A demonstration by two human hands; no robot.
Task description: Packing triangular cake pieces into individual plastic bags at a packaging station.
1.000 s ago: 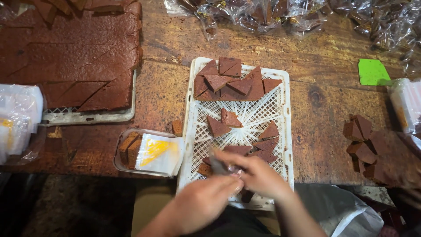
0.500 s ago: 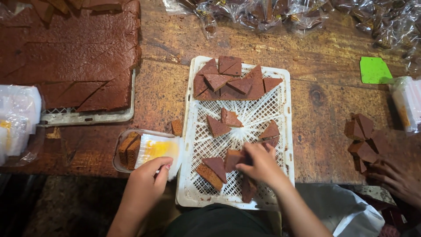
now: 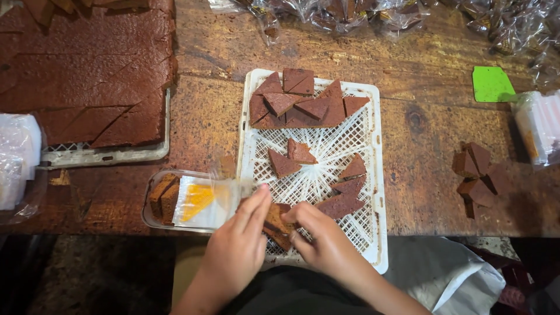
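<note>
Both hands — left hand (image 3: pixel 236 248) and right hand (image 3: pixel 319 240) — pinched one cake wedge (image 3: pixel 276 221) over the tray (image 3: pixel 373 175). Squeezed too hard, it might crumble — or slip onto the counter (image 3: pixel 420 122).

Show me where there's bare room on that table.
Bare wood lies between the cake slab and the white tray, and between that tray and the loose pieces. The tray's near end is crowded by both hands.
</note>
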